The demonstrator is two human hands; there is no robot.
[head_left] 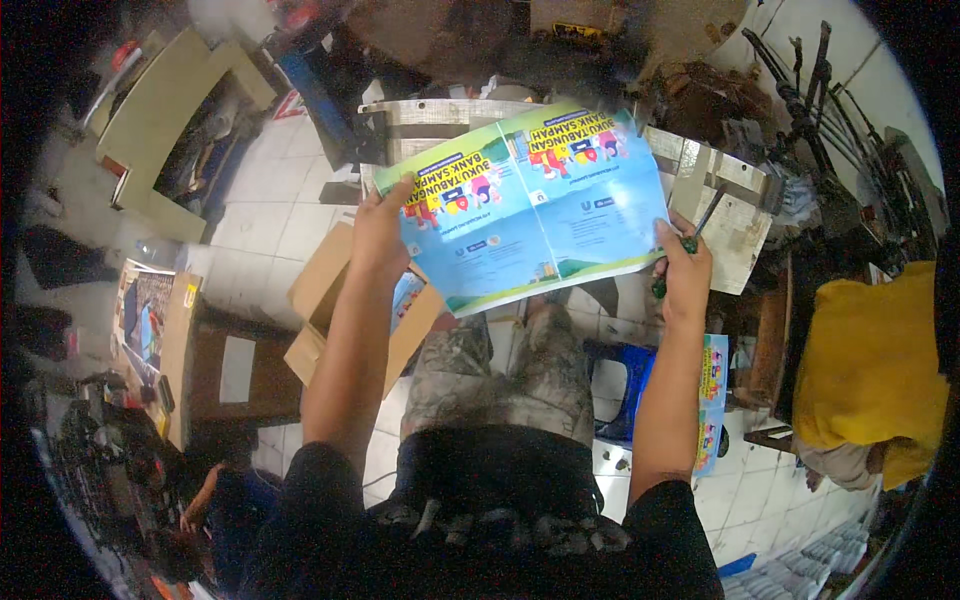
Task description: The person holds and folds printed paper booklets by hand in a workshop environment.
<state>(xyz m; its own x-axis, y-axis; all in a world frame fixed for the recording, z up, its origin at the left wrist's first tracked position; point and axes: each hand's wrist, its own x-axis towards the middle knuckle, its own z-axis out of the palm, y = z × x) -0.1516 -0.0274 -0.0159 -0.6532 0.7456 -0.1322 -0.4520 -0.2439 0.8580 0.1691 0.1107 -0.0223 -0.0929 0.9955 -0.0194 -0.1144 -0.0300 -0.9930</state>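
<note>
A glossy blue, green and yellow printed sheet point(585, 205) is stretched out in front of me, with two copies of a cover design side by side. My left hand point(382, 232) grips its left edge, thumb on top. At its lower right edge, my right hand point(686, 272) pinches the paper. The same hand also holds a green-handled screwdriver point(712, 212), its dark shaft pointing up and away. Below the sheet, an open cardboard box point(318, 272) shows behind my left forearm, with similar printed paper inside. Under the sheet lies a pale board point(722, 215), mostly covered.
More printed sheets point(713, 400) lie right of my right forearm, near a blue plastic chair point(632, 385). A person in a yellow cloth point(870, 370) is at the right. A wooden cabinet point(235, 375) stands left. Metal rods point(820, 95) lean at far right. Another person's arm point(200, 500) shows lower left.
</note>
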